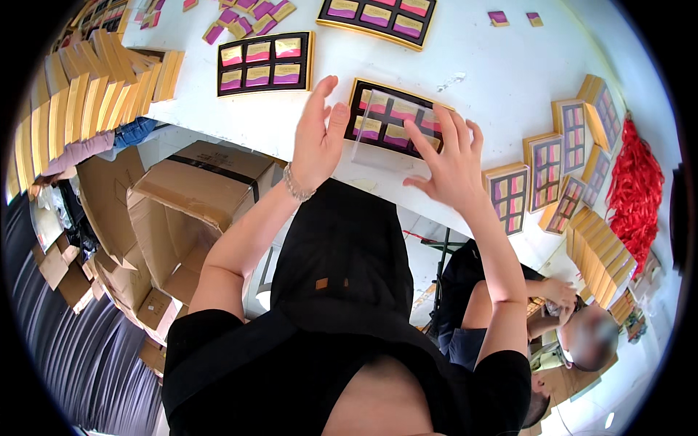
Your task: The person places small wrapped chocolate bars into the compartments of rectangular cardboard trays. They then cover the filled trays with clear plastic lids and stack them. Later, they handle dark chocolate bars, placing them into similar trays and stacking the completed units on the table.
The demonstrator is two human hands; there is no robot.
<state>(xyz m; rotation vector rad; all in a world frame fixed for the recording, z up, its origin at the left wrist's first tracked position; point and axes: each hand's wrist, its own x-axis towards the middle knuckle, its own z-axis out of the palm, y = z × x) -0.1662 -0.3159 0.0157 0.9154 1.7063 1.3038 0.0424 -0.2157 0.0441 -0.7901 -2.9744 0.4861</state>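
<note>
In front of me on the white table lies a black tray with a gold edge (353, 98), with small purple, pink and gold packets in its compartments. A clear plastic cover (385, 158) sits skewed over it, its near edge reaching past the tray. My left hand (318, 145) is held up just left of the cover, apart from it, fingers stretched and thumb raised. On the other side my right hand (452, 156) spreads its fingers over the cover's right edge; whether the fingertips touch it I cannot tell.
Two more filled trays stand farther off, a left one (265, 64) and a back one (375, 16). Loose packets (251, 18) lie behind. Gold-edged boxes (94, 87) line the left; clear-topped boxes (545, 171) stand right, near red shredded strips (634, 189). An open carton (207, 189) and another person (560, 294) are nearby.
</note>
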